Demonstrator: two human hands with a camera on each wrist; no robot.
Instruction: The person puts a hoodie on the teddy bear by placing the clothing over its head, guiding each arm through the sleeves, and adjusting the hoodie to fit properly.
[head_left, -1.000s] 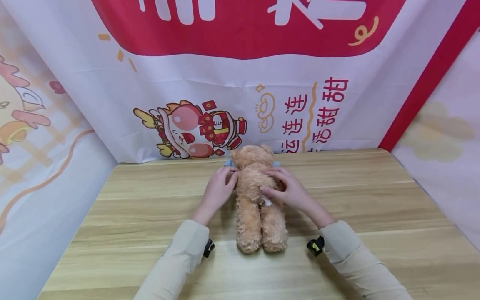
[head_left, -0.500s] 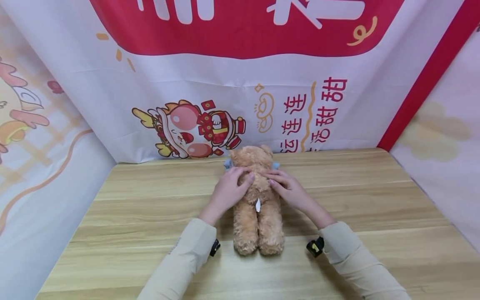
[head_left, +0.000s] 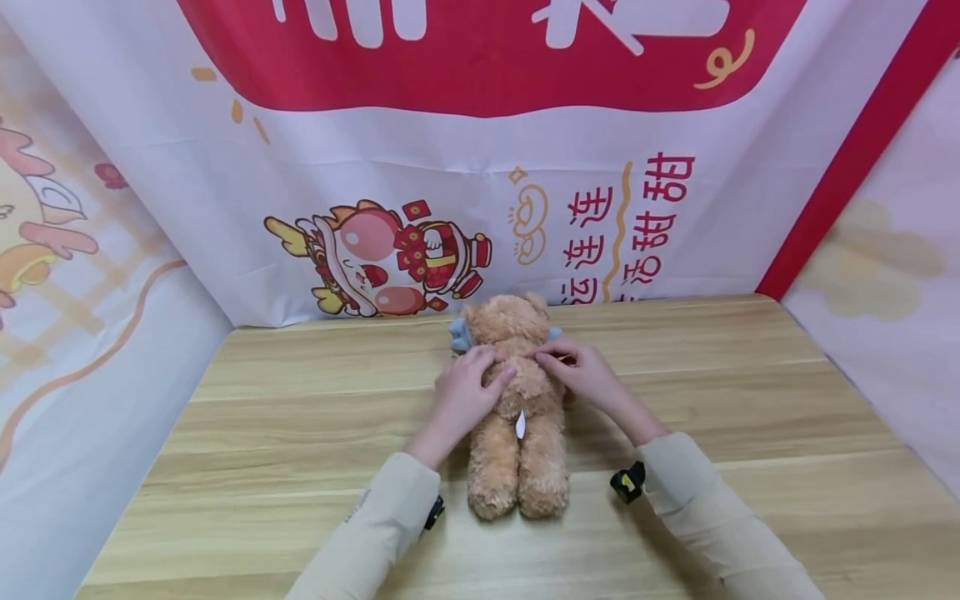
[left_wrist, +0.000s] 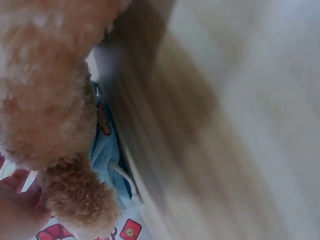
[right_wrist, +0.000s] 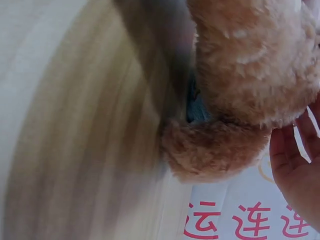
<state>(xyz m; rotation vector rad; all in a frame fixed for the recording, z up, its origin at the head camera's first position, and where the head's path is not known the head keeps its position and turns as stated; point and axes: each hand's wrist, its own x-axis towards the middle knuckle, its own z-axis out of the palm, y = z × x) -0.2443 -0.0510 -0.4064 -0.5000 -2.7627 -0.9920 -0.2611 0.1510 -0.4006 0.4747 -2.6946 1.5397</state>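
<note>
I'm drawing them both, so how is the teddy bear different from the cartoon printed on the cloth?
The teddy bear is fuzzy and light brown; the cartoon is a flat print with red, white and yellow. The teddy bear shows its back; the cartoon shows its face. Both have a head and two feet.

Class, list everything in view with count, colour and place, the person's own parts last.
Teddy bear: one, brown, back upward on the table.
Tag: one, white, at the top of the bear's legs.
Fabric: count unclear, blue, either side of the bear's neck.
Cord: one, white, against the fabric.
Table: one, light brown, under the bear.
Backdrop: one, white and red, printed, behind the table.
Side hangings: two, mostly white, flanking the table.
Wrist devices: two, black, one at each cuff.
Sleeves: two, beige, on both arms.
Left hand: one, bare, on the bear's back.
Right hand: one, bare, on the bear's back.
</note>
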